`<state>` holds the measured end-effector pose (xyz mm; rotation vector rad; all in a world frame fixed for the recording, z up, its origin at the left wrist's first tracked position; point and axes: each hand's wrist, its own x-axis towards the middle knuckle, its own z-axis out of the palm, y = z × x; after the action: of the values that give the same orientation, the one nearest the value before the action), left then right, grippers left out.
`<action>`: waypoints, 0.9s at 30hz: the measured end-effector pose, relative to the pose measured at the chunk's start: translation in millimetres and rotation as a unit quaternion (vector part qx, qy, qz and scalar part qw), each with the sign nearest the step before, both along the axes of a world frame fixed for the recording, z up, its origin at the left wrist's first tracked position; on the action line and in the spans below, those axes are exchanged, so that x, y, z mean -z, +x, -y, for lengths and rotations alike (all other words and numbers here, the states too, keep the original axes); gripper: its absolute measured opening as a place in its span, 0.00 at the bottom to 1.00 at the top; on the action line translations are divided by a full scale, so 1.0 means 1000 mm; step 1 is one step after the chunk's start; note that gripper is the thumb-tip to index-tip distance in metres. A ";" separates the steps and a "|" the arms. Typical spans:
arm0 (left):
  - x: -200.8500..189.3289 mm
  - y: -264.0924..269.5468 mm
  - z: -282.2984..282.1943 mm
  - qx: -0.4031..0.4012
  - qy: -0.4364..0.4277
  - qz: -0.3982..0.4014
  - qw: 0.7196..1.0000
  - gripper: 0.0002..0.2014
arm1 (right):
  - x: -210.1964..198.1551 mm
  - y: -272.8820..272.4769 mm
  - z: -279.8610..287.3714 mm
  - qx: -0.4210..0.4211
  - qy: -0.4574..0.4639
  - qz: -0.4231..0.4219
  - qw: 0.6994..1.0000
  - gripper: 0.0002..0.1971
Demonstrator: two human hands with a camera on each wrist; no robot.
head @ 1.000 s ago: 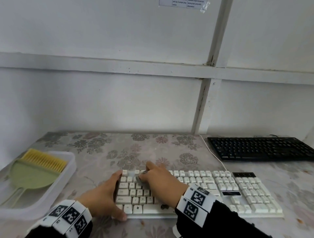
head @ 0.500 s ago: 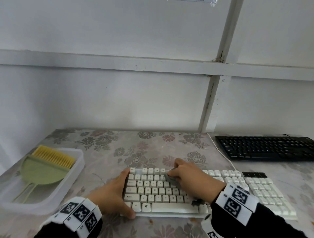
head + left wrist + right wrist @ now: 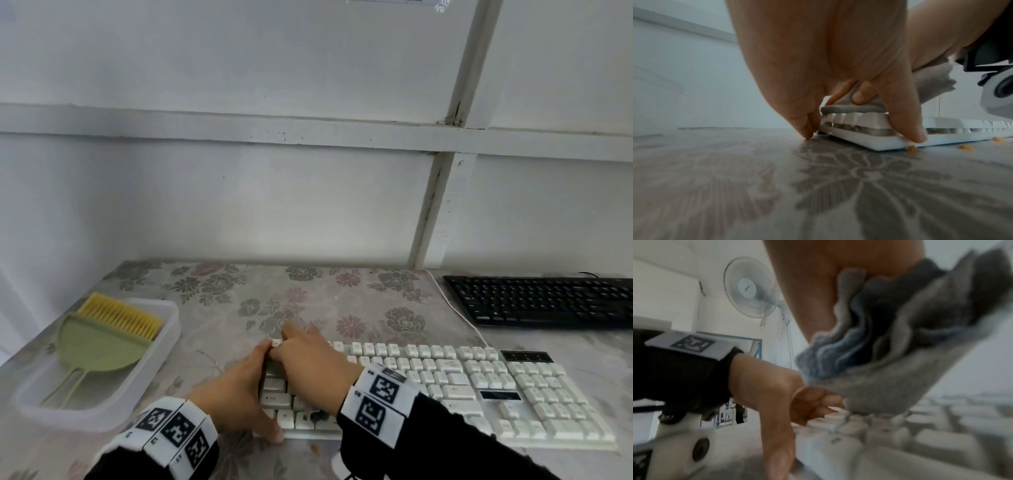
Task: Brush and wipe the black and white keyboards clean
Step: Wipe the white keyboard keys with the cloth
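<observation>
Head view showed the white keyboard near the table's front edge and the black keyboard well apart at the back right, untouched by either hand. The step in hand looked like wiping the white keys. To do it well, the cloth should stay folded flat, pass row by row with light pressure so no key pops, and the board should be kept from sliding. Orange crumbs lay on the table just beside its front edge and would want clearing too.

The right hand lay palm down over the left end of the keys, fingers curled round the grey cloth and pressing it onto the caps. The left hand braced the board's left end, fingers fairly straight, fingertips down at the table and thumb on the front corner, holding nothing. A brush and dustpan sat in a tray at the left.
</observation>
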<state>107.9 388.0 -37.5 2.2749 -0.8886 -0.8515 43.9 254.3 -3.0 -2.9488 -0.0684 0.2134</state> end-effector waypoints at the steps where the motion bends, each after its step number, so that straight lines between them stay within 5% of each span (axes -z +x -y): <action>1: -0.003 -0.002 0.001 0.000 0.011 0.008 1.000 0.78 | 0.002 -0.003 0.002 -0.001 -0.005 0.007 1.000 0.16; 6: -0.008 -0.008 0.004 -0.010 0.025 0.010 1.000 0.63 | 0.012 -0.013 0.027 0.000 0.034 0.042 0.999 0.10; 21: -0.004 -0.007 0.002 -0.003 0.008 0.015 1.000 0.59 | 0.013 -0.055 0.083 0.083 0.091 0.076 0.989 0.14; 27: -0.002 -0.005 0.002 -0.008 -0.001 0.003 1.000 0.59 | -0.004 -0.037 0.055 0.071 0.114 0.093 0.987 0.11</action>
<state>102.7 386.2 -35.5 2.2817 -0.8723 -0.8357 6.6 199.5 0.6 -2.7228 0.0878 -0.0845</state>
